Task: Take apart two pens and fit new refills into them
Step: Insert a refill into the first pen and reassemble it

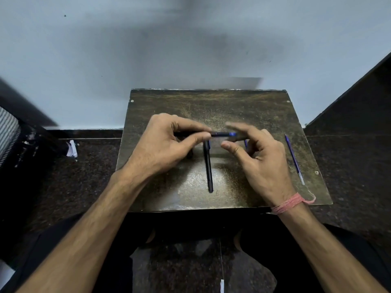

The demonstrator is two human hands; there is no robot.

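**Hands on the first pen, mid-pull**

Left hand pinches the black pen level above the board, steadying it, I judge. My right hand blurs at its 3 o'clock end; grip unreadable. Second pen lies at 6 o'clock, refill farther at 3, within reach.

Black pen: horizontal, raised above the bench, blue section exposed. Second black pen: lying flat, centre. Blue refill: lying flat, right side.

Black pen mid-table, refill right, far half open
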